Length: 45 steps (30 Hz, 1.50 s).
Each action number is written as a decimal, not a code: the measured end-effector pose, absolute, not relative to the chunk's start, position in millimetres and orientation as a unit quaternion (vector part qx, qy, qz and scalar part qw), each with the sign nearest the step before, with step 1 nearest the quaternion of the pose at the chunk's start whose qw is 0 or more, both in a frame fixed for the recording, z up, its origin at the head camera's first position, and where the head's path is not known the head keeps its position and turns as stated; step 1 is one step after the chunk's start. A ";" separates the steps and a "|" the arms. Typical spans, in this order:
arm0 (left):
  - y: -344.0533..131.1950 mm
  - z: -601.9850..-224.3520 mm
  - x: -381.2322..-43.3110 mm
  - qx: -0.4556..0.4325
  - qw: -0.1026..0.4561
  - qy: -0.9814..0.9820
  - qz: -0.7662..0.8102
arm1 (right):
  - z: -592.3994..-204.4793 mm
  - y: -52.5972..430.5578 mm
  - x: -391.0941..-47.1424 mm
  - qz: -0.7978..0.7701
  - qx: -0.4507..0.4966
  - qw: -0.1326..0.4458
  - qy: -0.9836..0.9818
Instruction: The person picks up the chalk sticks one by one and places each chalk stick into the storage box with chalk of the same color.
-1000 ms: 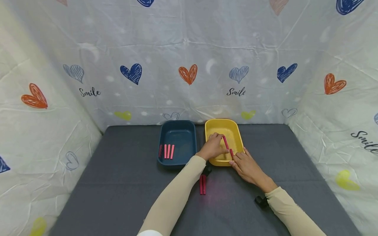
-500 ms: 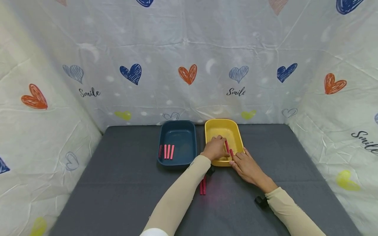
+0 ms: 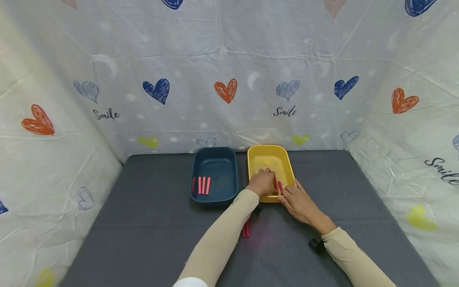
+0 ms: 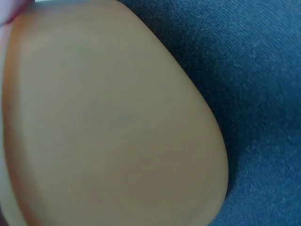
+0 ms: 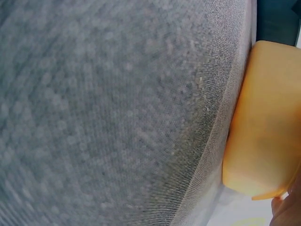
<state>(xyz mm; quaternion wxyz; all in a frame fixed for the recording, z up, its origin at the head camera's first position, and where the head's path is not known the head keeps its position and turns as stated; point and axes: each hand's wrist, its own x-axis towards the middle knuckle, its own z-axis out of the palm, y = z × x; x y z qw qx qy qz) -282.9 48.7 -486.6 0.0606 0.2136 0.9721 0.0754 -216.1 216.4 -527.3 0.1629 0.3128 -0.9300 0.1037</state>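
Note:
My left hand (image 3: 261,182) reaches into the yellow tray (image 3: 268,146) and pinches a slim red stick (image 3: 275,182). The stick's lower end and my fingertips are partly hidden. Over the tray's front right corner lies my right hand (image 3: 301,203), gripping the rim. A second red stick (image 3: 280,185) stands out beside its fingers. In the left wrist view the tray's outer wall (image 4: 117,117) fills much of the picture. The right wrist view catches the yellow tray (image 5: 258,122) and part of my right hand (image 5: 289,212) at its edge.
Left of the yellow tray stands a dark blue tray (image 3: 218,167) with several sticks, among them pink sticks (image 3: 203,185). Two red sticks (image 3: 246,230) lie on the grey cloth (image 3: 161,223), partly behind my left forearm. A printed curtain (image 3: 201,59) hangs behind.
My left hand has moved lower and toward me within the yellow tray, bringing the pinched red stick down beside the second one. The right hand has stayed at the rim.

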 end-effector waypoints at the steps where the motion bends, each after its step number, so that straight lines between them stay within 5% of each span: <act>1: 48.6 -486.6 -282.8 0.212 0.064 0.972 0.078 | -527.4 216.0 -216.2 0.103 0.313 0.162 -0.930; 45: -1.6 -462.9 -260.4 0.248 -0.004 0.930 0.273 | -526.8 215.5 -215.5 0.116 0.306 0.154 -0.932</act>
